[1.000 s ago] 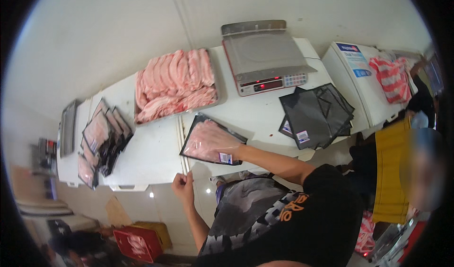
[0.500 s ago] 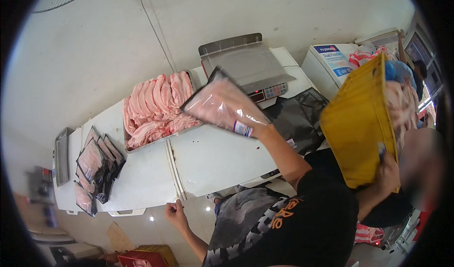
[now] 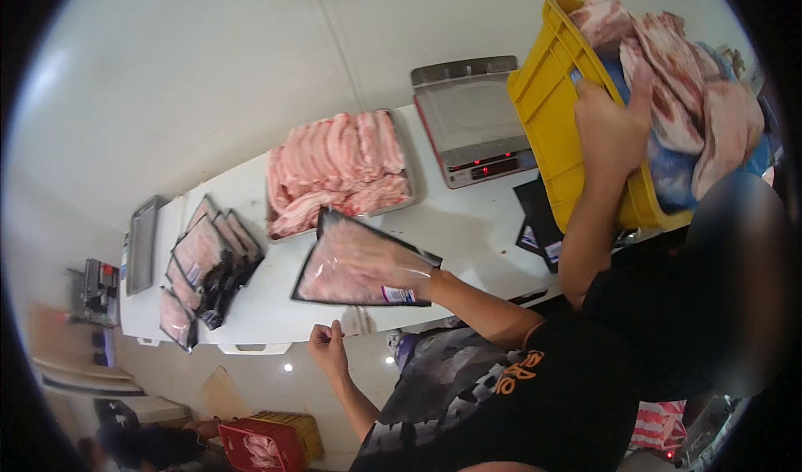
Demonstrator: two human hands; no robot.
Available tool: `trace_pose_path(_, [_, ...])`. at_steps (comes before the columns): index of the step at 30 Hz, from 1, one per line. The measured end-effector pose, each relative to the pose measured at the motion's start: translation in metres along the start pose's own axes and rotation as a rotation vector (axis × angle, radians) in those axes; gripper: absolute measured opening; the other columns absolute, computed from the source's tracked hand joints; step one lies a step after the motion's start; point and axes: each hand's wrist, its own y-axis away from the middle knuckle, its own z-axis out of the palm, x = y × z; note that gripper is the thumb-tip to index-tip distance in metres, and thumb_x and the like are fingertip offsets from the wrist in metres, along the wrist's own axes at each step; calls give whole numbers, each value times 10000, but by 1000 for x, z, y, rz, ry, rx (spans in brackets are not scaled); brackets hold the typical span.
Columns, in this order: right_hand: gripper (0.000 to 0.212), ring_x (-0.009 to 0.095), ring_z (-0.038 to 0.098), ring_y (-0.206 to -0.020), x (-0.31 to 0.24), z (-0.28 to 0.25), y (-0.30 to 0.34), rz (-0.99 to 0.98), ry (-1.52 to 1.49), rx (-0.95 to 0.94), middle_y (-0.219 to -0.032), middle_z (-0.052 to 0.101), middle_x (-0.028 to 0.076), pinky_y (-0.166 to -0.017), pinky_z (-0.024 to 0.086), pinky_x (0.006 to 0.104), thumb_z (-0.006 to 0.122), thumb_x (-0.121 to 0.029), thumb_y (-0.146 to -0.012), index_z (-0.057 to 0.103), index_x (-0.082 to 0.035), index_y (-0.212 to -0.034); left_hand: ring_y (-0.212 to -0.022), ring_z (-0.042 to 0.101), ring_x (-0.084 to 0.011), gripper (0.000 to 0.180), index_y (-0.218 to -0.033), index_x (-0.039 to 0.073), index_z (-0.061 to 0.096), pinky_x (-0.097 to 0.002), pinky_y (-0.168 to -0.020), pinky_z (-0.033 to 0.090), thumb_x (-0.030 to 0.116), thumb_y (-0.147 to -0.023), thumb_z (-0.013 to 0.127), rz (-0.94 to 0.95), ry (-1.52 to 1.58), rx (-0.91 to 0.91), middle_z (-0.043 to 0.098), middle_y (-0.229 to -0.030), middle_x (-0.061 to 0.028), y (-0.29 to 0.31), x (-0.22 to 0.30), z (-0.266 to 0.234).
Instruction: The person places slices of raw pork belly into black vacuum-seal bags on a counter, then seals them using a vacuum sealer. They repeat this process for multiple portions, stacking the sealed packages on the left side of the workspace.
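- A clear bag with black edges (image 3: 342,259), with pink meat showing through, is seen over the near edge of the white table (image 3: 472,221), just on the near side of the meat tray; whether it is touching the table cannot be told.
- The right hand (image 3: 408,276) is reached into the bag at its right end, and extended fingers are seen through the plastic; whether they are closed on the meat cannot be told.
- The left hand (image 3: 328,345) is held at the table's near edge, to the left of the bag, narrow, with fingers curled and thumb drawn in.
- Pink meat strips (image 3: 338,154) are laid in rows in a metal tray (image 3: 410,192) toward the wall.
- Filled packs (image 3: 209,251) are piled overlapping on the left; a grey tray (image 3: 144,246) is placed beyond them at the far left.
- A scale (image 3: 468,125) with lit red digits is set to the right of the meat tray.
- Flat black bags (image 3: 535,213) are partly covered from view by a yellow crate (image 3: 555,96) of raw meat cuts (image 3: 668,71), which is gripped by a co-worker's hand (image 3: 611,129).
- A red crate (image 3: 263,449) holding meat is seen low on the left.
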Motion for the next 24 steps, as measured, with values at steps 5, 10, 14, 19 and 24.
trace_pose_path(5, [242,335,617,-1323,18,85,34,41,-99,-108,-1267,720,128,-1234,373,485,734,-78,-914,750,-44,-1154,-608,550,-107,405,-711,78,434,-270,-613,496,56,-949,762,15,20,47,497,-679,6,-49,-18,-46])
trace_pose_path(10, [232,329,623,-1314,40,160,59,114,-118,-52,-1246,729,115,-1253,352,497,739,-71,-906,752,-46,-1137,-613,542,-104,388,-728,88,447,-273,-608,507,72,-954,762,41,-10,-34,489,-685,6,-96,-36,-95])
trace_pose_path(14, [256,339,606,-1333,51,192,61,138,-36,162,-1231,734,119,-1252,336,514,727,-98,-893,762,-57,-1144,-617,527,-86,382,-716,62,478,-259,-595,465,97,-953,776,68,-46,-171,513,-678,10,-129,-42,-125])
trace_pose_path(19, [317,380,566,-1384,9,173,39,270,64,-21,-1368,689,146,-1254,344,479,690,-45,-936,732,-16,-1250,-615,478,-73,355,-711,27,548,-262,-569,408,124,-940,801,237,-148,-324,545,-669,18,-166,-67,-138])
trace_pose_path(24, [341,373,550,-1412,-57,144,64,601,115,80,-1366,680,179,-1175,442,457,646,97,-875,748,5,-1188,-604,467,-79,324,-726,21,587,-269,-554,398,136,-925,814,330,-150,-391,550,-657,8,-172,-84,-133])
